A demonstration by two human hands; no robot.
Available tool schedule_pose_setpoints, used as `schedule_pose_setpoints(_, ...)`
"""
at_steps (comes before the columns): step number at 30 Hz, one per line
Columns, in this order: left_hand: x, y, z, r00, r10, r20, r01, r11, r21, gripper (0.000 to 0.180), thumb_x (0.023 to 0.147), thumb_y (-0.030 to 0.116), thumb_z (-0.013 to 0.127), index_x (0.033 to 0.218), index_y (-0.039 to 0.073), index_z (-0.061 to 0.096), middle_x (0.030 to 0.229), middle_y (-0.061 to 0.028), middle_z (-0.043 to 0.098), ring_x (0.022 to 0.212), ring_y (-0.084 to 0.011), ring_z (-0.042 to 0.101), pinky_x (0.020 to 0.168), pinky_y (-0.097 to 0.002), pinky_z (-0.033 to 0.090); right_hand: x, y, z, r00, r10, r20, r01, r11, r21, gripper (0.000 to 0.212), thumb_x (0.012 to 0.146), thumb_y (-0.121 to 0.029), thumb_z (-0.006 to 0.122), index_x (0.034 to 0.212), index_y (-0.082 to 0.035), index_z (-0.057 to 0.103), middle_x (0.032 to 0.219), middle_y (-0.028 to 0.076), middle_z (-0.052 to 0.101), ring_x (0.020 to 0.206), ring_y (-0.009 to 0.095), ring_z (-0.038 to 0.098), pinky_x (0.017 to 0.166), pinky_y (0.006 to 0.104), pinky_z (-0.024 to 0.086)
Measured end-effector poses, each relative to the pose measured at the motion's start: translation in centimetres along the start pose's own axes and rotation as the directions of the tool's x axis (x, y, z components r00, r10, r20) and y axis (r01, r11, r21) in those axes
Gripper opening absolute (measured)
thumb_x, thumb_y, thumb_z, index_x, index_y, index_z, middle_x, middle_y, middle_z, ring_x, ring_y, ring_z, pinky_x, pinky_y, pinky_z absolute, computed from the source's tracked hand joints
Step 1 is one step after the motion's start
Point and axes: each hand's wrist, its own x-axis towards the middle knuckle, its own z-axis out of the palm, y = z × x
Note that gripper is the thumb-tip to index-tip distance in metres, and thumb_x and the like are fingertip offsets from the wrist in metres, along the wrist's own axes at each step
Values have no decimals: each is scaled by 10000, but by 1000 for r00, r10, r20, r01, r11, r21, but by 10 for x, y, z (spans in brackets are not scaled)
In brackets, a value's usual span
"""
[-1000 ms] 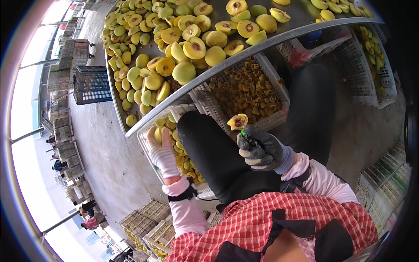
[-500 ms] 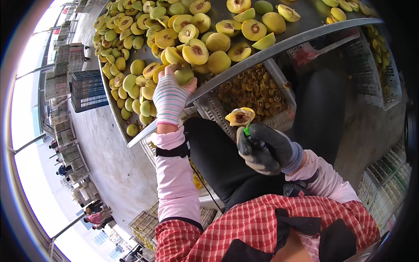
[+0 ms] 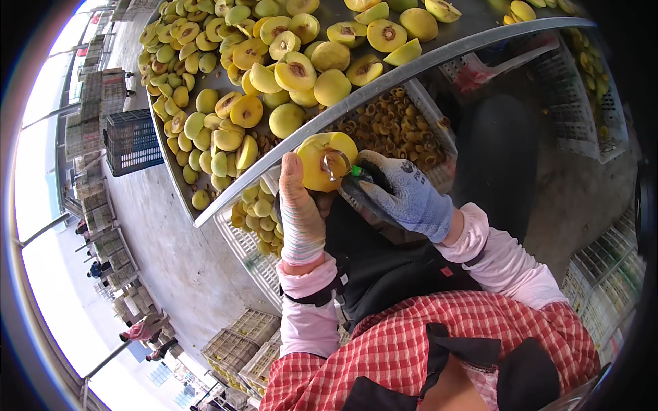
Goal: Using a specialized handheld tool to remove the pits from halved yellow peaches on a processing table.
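My left hand (image 3: 301, 216), in a striped glove with bare fingertips, holds a yellow peach half (image 3: 314, 152) with its cut face turned up. In my right hand (image 3: 408, 192), gloved in blue and dark grey, is a pitting tool (image 3: 356, 170) with a green neck and a curved metal loop. The loop touches the cut face at the brown centre of the half. Both hands are just in front of the metal table's raised rim (image 3: 411, 70). Behind it lie many halved peaches (image 3: 295, 72), several with their pits showing.
Under the rim stands a crate (image 3: 441, 113) of brown scooped-out pieces. A white crate (image 3: 253, 257) below my left forearm holds yellow-green fruit. Another crate (image 3: 596, 130) of fruit is at the right, and a dark blue crate (image 3: 133, 140) stands on the floor at the left.
My left hand has come back from the pile with a peach half. My right hand has turned the tool onto it, and the scooped piece seen at the tool's tip is gone from there.
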Motion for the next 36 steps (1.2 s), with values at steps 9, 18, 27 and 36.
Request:
schedule_pose_setpoints(9,-15,-49,23,872,489,-10,-487,870,83,483,953,416,500,1188,-3,547,1056,-42,594,950,-115,532,870,-244,407,-23,-4,15,973,-162,-163,123,967,-225,222,909,-189,546,1028,-9,496,835,201,617,791,406,605,639,417,472)
schedule_pose_setpoints(18,-33,-45,38,858,505,-90,-510,858,-52,396,954,341,512,1133,-7,574,959,-34,607,860,-100,542,792,-237,434,-38,-11,5,959,-210,-191,169,963,-209,186,909,-157,537,1012,-6,504,802,187,615,754,387,609,611,410,460)
schedule_pose_setpoints(27,-42,-34,31,809,575,126,-574,724,384,270,935,229,529,1054,-2,599,767,-10,586,655,-65,493,608,-209,421,-56,3,10,944,-261,-203,199,939,-282,247,917,-142,528,1104,17,502,804,184,617,740,367,614,636,403,472)
schedule_pose_setpoints(36,-34,-51,18,786,531,317,-606,560,565,252,927,218,562,1073,14,590,839,-58,640,723,-106,584,673,-246,480,-72,11,0,938,191,288,-335,711,618,274,959,-263,516,1047,-11,574,684,14,515,484,115,495,418,241,397)
